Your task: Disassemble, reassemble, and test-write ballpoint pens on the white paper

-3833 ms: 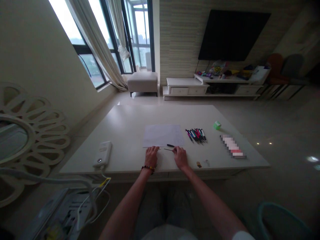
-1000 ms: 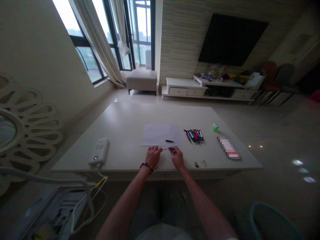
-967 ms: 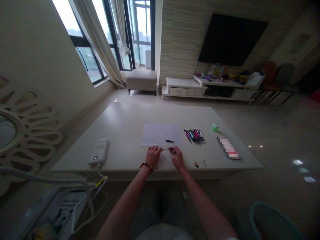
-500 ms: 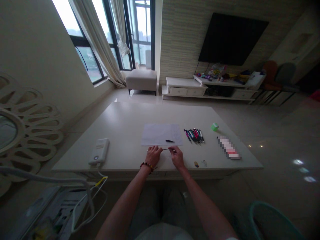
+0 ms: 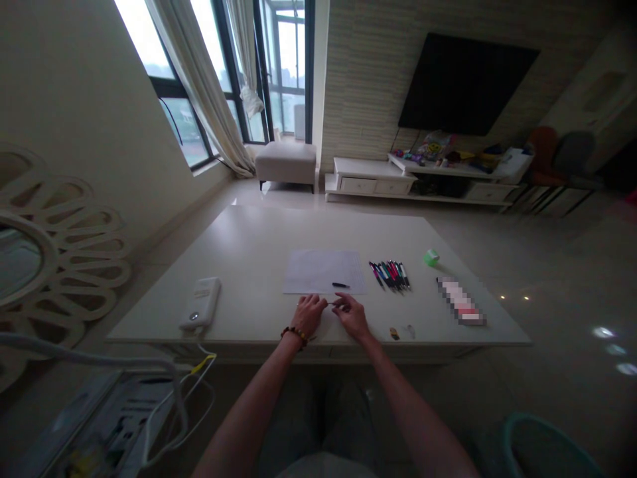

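My left hand [image 5: 309, 315], with a beaded bracelet on its wrist, is closed on one end of a thin pen refill [image 5: 330, 303]. My right hand [image 5: 352, 317] pinches the other end, so the two hands nearly meet over the table's front part. Fingers hide most of the refill. Just beyond them, a short black pen part [image 5: 341, 285] lies on a sheet of white paper [image 5: 313, 269]. Right of the paper, several pens [image 5: 391, 275] in mixed colours lie side by side in a bunch.
The white table [image 5: 269, 229] also bears a white device [image 5: 202, 302] with a cable at left, a green-and-white small container [image 5: 431, 257], a blurred-out flat object [image 5: 460, 302] at right, and two small items near the front edge, one a brown-yellow piece [image 5: 394, 333].
My right hand has moved closer to my left, and less of the refill shows between them. The whole view has shifted slightly as my head moved.
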{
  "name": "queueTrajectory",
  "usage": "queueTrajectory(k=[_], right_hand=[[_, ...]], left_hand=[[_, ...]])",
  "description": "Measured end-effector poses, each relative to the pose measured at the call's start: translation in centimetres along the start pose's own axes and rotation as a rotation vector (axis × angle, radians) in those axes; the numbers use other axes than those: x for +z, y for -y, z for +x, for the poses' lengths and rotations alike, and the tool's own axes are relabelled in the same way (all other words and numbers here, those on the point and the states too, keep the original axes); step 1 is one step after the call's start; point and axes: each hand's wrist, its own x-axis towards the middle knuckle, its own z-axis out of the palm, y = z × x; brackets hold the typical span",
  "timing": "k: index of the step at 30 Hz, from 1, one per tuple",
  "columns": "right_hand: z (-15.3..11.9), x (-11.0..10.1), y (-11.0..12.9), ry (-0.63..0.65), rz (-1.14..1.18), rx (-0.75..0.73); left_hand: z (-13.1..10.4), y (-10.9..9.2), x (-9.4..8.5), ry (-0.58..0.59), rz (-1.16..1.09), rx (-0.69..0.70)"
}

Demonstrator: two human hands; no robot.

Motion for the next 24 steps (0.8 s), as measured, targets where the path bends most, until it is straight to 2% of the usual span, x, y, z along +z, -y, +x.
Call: queueTrajectory(k=[5,8,11,14,17,21,24], right_hand=[[3.0,-1.7,-2.1,-0.187,-0.388,-0.085],[5.3,-2.0,-2.5,-0.178,-0.516,-0.123],[6.2,-2.1,-2.3,-0.144,-0.525,-0.136],[5.4,-2.6,-1.8,-0.084,-0.406,-0.108],[3.2,-3.6,-1.3,-0.020,-0.244,-0.068],[1.0,-4.4,-0.2,-0.052,-0.184,-0.059],[0.7,-4.3,0.5,-0.066,-0.167,-0.075]], left_hand=[[-0.1,0.2,0.2,-0.038,0.002,-0.065],[-0.1,0.2,0.3,-0.042,0.001,-0.072],[-0.2,0.3,0.3,-0.054,0.004,-0.085],[-0.2,0.3,0.4,-0.068,0.008,-0.093],[-0.1,0.4,0.5,-0.067,0.008,-0.092],[0.0,0.3,0.4,-0.050,0.000,-0.094],[0.0,0.3,0.3,-0.051,-0.004,-0.091]])
